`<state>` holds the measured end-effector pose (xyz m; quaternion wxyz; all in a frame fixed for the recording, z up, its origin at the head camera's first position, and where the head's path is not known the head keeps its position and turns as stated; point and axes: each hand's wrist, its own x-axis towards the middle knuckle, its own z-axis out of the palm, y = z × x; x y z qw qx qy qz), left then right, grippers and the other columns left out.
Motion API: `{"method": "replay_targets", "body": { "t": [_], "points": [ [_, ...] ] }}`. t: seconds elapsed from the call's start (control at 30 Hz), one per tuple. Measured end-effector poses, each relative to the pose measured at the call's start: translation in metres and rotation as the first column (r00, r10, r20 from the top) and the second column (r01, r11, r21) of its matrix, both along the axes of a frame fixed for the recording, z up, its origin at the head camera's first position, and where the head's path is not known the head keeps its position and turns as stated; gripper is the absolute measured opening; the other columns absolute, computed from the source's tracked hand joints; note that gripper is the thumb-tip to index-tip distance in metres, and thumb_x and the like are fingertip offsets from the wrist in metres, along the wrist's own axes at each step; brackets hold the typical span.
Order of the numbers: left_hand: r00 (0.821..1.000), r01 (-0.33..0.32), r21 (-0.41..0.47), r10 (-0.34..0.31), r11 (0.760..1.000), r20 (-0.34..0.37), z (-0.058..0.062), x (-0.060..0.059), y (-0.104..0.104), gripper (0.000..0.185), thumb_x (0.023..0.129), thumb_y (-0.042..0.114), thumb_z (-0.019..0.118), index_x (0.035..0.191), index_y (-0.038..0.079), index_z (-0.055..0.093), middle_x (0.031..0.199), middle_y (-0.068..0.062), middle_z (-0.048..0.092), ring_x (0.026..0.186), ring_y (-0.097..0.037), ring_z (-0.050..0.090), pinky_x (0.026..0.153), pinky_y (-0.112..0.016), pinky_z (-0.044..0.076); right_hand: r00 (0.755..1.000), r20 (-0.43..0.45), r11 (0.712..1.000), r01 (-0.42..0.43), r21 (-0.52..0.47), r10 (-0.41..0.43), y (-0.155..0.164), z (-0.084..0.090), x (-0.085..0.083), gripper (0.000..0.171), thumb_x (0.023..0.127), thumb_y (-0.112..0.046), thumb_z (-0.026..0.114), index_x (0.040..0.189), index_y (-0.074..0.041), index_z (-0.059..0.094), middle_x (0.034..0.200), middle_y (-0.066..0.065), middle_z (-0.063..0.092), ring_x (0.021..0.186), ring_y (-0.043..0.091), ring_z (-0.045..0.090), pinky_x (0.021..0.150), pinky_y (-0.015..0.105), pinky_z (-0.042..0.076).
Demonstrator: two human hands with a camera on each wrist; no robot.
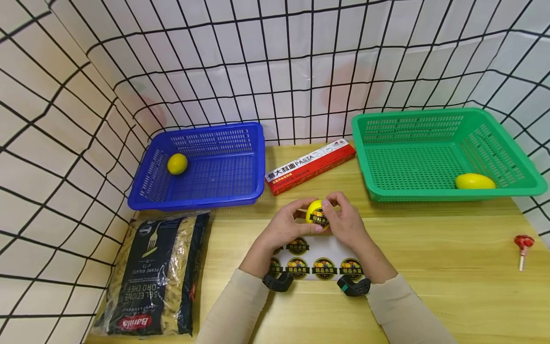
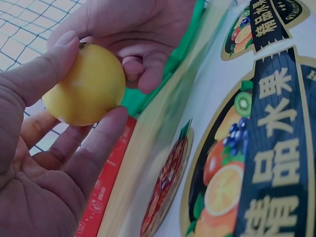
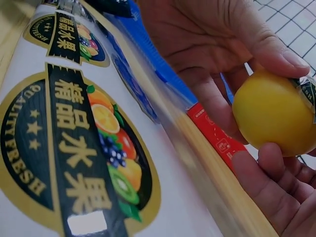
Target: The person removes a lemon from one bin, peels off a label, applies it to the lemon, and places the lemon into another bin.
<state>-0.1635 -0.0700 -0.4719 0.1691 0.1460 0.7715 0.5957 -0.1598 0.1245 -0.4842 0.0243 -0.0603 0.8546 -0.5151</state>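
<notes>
- firstly, left hand (image 1: 285,223): fingers bent round one side of a yellow fruit (image 1: 315,205), thumb across it; held, gap no wider than the fruit.
- right hand (image 1: 349,224): at the opposite side of the same fruit, thumb on its label (image 1: 319,218), fingers bent behind.
- yellow fruit, item held: between both hands, raised above a label sheet (image 1: 332,247); rounded, smooth-skinned. judged light and firm, little prone to bruising, apt to roll or turn if pinched off-centre. natural or imitation: cannot tell.
- advised hold: thumb and fingers across the widest part, clear of the label; label likely thin, its edge easily creased or lifted.
- blue basket (image 1: 260,165): slotted plastic, beyond the left hand; contents, one round yellow fruit (image 1: 177,164) toward its left wall.
- green basket (image 1: 363,165): slotted plastic, beyond and right of the right hand; contents, one longer yellow fruit (image 1: 474,181) at the near right, underside hidden by the rim.
- pasta box (image 1: 311,167): red and white, lying aslant between the baskets; contents not visible.
- pasta bag (image 1: 148,277): clear and dark film, in front of the blue basket; tube pasta showing through.
</notes>
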Motion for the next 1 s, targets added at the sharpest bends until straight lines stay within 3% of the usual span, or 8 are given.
{"method": "replay_targets", "body": {
  "t": [0.2, 0.33, 0.43, 0.57, 0.7, 0.83, 1.0],
  "points": [
    [1.0, 0.011, -0.011, -0.011, 1.0, -0.017, -0.0004, 0.0005, -0.0011, 0.068, 0.083, 0.021, 0.087, 0.144, 0.021, 0.058, 0.135, -0.001, 0.065, 0.11, -0.021, 0.066, 0.083, -0.031, 0.058, 0.999, 0.015, 0.998, 0.042, 0.039, -0.043, -0.0014, 0.0032, 0.0013, 0.031, 0.107, -0.039, 0.045, 0.117, -0.01, 0.054, 0.119, 0.019, 0.06, 0.086, 0.027, 0.06, 0.078, 0.035, 0.047],
    [0.999, 0.009, -0.018, -0.009, 1.0, -0.033, 0.001, 0.0017, 0.0004, 0.066, 0.083, 0.02, 0.087, 0.143, 0.021, 0.059, 0.138, -0.001, 0.064, 0.113, -0.024, 0.066, 0.083, -0.03, 0.059, 0.998, 0.069, 1.0, 0.015, -0.008, -0.014, -0.0016, 0.0075, 0.0021, 0.03, 0.102, -0.035, 0.056, 0.116, -0.009, 0.05, 0.115, 0.019, 0.057, 0.07, 0.023, 0.063, 0.065, 0.03, 0.051],
    [0.998, 0.016, -0.051, -0.02, 0.999, -0.066, 0.0022, 0.0025, 0.0031, 0.066, 0.083, 0.021, 0.087, 0.143, 0.021, 0.059, 0.142, -0.001, 0.062, 0.115, -0.025, 0.066, 0.083, -0.028, 0.059, 0.997, 0.069, 1.0, 0.015, 0.012, -0.015, -0.0028, 0.0078, 0.0024, 0.03, 0.099, -0.033, 0.06, 0.113, -0.009, 0.048, 0.107, 0.018, 0.058, 0.056, 0.017, 0.058, 0.054, 0.029, 0.049],
    [0.995, 0.009, -0.106, -0.02, 0.994, -0.097, 0.0032, 0.0035, 0.0068, 0.067, 0.082, 0.024, 0.088, 0.143, 0.023, 0.06, 0.142, 0.0, 0.062, 0.115, -0.026, 0.067, 0.082, -0.026, 0.059, 0.998, 0.024, 0.994, 0.057, 0.093, -0.059, -0.0051, 0.0046, 0.0026, 0.029, 0.102, -0.036, 0.055, 0.112, -0.01, 0.05, 0.099, 0.017, 0.064, 0.058, 0.018, 0.055, 0.055, 0.03, 0.047],
    [0.997, -0.015, -0.11, 0.007, 0.994, -0.075, 0.0036, 0.0041, 0.0073, 0.066, 0.081, 0.028, 0.088, 0.141, 0.026, 0.06, 0.138, 0.002, 0.063, 0.114, -0.024, 0.065, 0.081, -0.028, 0.059, 0.995, 0.034, 0.99, 0.09, 0.111, -0.094, -0.0051, 0.004, 0.0026, 0.038, 0.106, -0.048, 0.044, 0.115, -0.012, 0.052, 0.105, 0.019, 0.065, 0.074, 0.026, 0.06, 0.064, 0.033, 0.047],
    [0.999, -0.032, -0.043, 0.031, 0.999, -0.028, 0.0038, 0.0043, 0.0051, 0.066, 0.083, 0.026, 0.086, 0.143, 0.026, 0.058, 0.135, 0.002, 0.064, 0.115, -0.023, 0.064, 0.085, -0.03, 0.058, 0.99, 0.078, 0.992, 0.116, 0.055, -0.121, -0.0017, 0.0058, 0.0023, 0.05, 0.107, -0.057, 0.032, 0.121, -0.014, 0.053, 0.109, 0.021, 0.065, 0.085, 0.031, 0.064, 0.071, 0.035, 0.051],
    [0.999, -0.042, 0.05, 0.042, 0.998, 0.006, 0.0026, 0.0038, 0.0018, 0.064, 0.086, 0.023, 0.083, 0.145, 0.024, 0.056, 0.138, -0.003, 0.062, 0.115, -0.024, 0.064, 0.086, -0.032, 0.057, 0.992, 0.091, 0.991, 0.097, -0.09, -0.089, 0.003, 0.0097, 0.002, 0.056, 0.108, -0.055, 0.034, 0.131, -0.007, 0.05, 0.11, 0.021, 0.062, 0.067, 0.024, 0.067, 0.064, 0.035, 0.06]
  ]
}}
